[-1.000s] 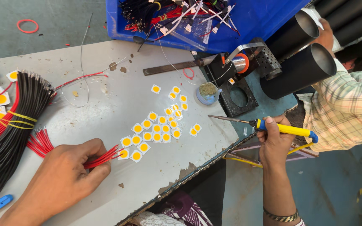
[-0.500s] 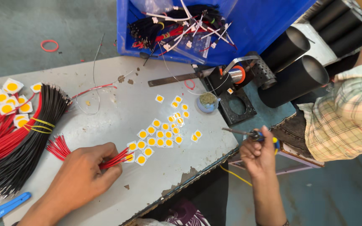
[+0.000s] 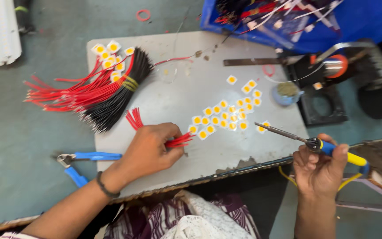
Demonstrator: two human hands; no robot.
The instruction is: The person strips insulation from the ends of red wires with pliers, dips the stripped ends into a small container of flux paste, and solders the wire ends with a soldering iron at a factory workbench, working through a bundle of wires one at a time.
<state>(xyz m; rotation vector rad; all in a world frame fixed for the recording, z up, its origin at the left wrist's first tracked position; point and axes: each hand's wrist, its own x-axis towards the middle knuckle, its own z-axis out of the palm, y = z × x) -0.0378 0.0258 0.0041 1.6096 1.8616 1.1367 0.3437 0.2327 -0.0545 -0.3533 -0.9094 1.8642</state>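
My left hand [image 3: 149,148] rests on the grey board [image 3: 182,97], shut on a small bunch of short red wires [image 3: 133,118] whose ends stick out on both sides of the fist. Just right of those wire ends lies a cluster of several small white squares with yellow discs [image 3: 226,116]. My right hand [image 3: 318,166] is off the board's near right edge, gripping a soldering iron with a blue and yellow handle [image 3: 338,152]. Its metal tip [image 3: 261,126] points left toward the squares.
A large bundle of red and black wires [image 3: 98,90] lies at the board's far left, with more yellow squares [image 3: 109,55] behind it. Blue-handled pliers [image 3: 82,161] lie left of the board. A blue bin of wired parts [image 3: 297,17], a solder spool [image 3: 332,66] and a small round tin [image 3: 287,92] stand at right.
The view has swung left, so the board sits more central. My right hand has turned the soldering iron so its tip points at the squares. My left hand stays on the red wires.
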